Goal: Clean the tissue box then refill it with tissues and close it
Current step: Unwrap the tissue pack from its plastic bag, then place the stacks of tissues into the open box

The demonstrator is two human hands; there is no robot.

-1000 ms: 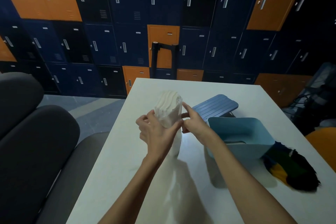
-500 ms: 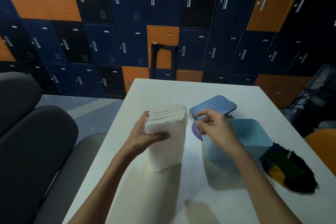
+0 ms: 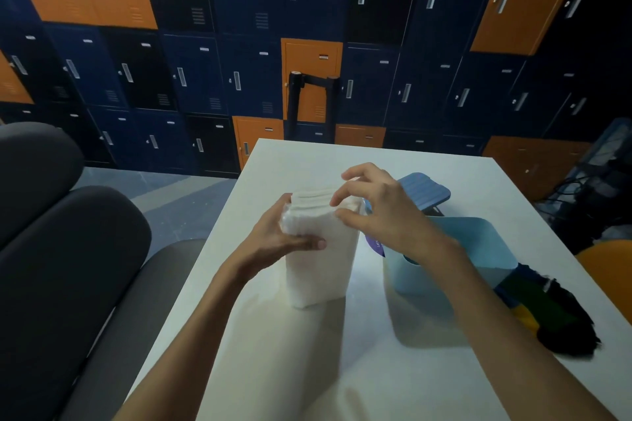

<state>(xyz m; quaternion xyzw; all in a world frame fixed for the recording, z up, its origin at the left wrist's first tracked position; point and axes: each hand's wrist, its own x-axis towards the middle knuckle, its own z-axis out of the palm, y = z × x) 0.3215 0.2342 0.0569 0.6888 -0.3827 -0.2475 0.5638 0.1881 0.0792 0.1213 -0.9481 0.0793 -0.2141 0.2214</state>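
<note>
Left hand (image 3: 273, 239) grips tissue pack (image 3: 321, 270); right hand (image 3: 386, 212) pinches top; lid (image 3: 427, 193), duster (image 3: 554, 311) beside box (image 3: 410, 278).

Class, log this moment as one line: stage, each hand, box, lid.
stage: refilling | left hand: grips upright tissue stack | right hand: fingertips at stack top | tissue box: open, stack not inside | lid: off, behind box

Table (image 3: 307, 369) open along near and far edges; pack (image 3: 318, 270) stands mid-table; box (image 3: 420, 278), lid (image 3: 427, 191), duster (image 3: 561, 325) crowd the right edge.
</note>
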